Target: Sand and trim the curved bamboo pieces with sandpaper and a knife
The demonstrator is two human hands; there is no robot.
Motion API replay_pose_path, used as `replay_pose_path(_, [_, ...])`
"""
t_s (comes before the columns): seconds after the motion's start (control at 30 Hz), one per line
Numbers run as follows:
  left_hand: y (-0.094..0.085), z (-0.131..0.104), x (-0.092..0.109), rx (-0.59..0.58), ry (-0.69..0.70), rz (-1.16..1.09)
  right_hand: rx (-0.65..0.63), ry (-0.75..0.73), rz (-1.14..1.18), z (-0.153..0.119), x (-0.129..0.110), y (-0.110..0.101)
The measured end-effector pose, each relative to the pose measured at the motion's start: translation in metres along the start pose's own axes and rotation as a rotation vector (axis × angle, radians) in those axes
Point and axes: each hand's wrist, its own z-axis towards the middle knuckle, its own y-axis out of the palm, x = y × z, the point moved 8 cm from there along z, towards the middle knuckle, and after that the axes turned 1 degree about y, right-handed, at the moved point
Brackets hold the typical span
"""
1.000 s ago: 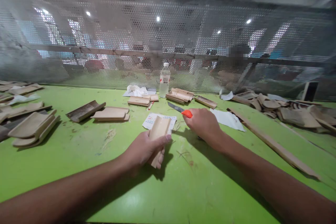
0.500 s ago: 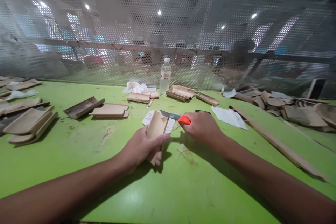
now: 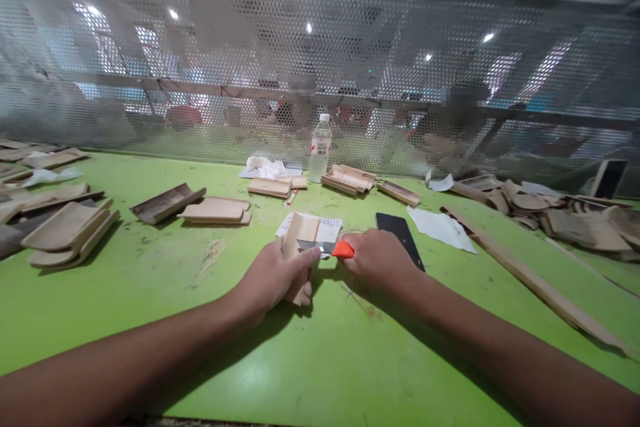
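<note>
My left hand (image 3: 277,275) is closed around a pale, curved wooden piece (image 3: 303,227), tilted above the green table (image 3: 310,360). My right hand (image 3: 375,257) grips the orange handle of a knife (image 3: 343,250). The knife's dark blade points left and lies across the wooden piece, its edge close to my left thumb. A printed paper (image 3: 329,229) lies on the table behind the wooden piece. A black flat object (image 3: 400,233) rests just beyond my right hand.
Stacked curved pieces (image 3: 67,233) lie at the left, more (image 3: 215,209) toward the middle. A bottle (image 3: 320,150) stands before the perforated screen (image 3: 225,47). At right are white paper (image 3: 442,228), a long strip (image 3: 530,280) and a pile of pieces (image 3: 575,217).
The knife has come down and left across the wooden piece, nearer my left thumb. My right hand has moved slightly lower, uncovering more of the black object. The view has shifted slightly.
</note>
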Motion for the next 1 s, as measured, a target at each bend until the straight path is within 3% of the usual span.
replay_pose_path(0.13, [0.0, -0.004, -0.003, 0.011, -0.042, 0.01, 0.008, 0.077, -0.004, 0.006, 0.012, 0.002])
replay_pose_path(0.33, [0.003, -0.004, -0.004, -0.023, -0.036, -0.005, 0.089, 0.244, -0.02, 0.012, 0.051, -0.018])
replay_pose_path(0.57, [0.003, -0.003, 0.004, -0.035, 0.029, 0.023, -0.029, -0.009, 0.017, 0.004, 0.016, -0.006])
replay_pose_path(0.7, [0.003, -0.002, 0.004, -0.016, 0.026, 0.048, -0.028, -0.033, -0.003, 0.004, 0.005, 0.003])
replay_pose_path(0.83, [0.002, -0.003, 0.003, 0.007, 0.025, 0.044, -0.004, 0.05, -0.01, 0.009, 0.014, 0.005])
replay_pose_path(1.0, [0.01, -0.009, -0.001, -0.05, -0.017, 0.05, 0.084, 0.289, -0.019, 0.015, 0.054, -0.012])
